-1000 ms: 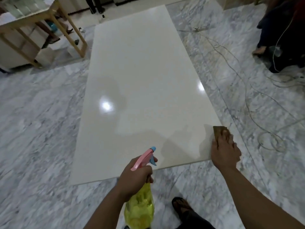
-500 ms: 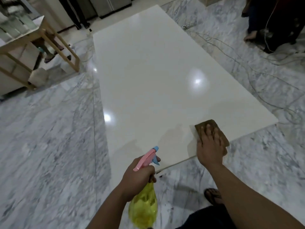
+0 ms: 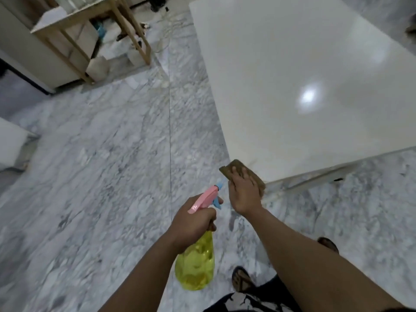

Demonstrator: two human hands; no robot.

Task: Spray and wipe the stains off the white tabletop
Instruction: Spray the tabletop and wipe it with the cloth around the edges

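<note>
You are pressing the brown cloth (image 3: 234,167) with your right hand (image 3: 245,194), fingers laid straight, on the near left corner of the white surface (image 3: 292,75), whose length is running ahead. Just left, your left hand (image 3: 193,224) is gripping the spray bottle (image 3: 195,266), nozzle pointing toward that corner.

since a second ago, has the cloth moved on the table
Yes. The cloth under the right hand slid left along the near edge of the table, from right corner to left corner.
</note>
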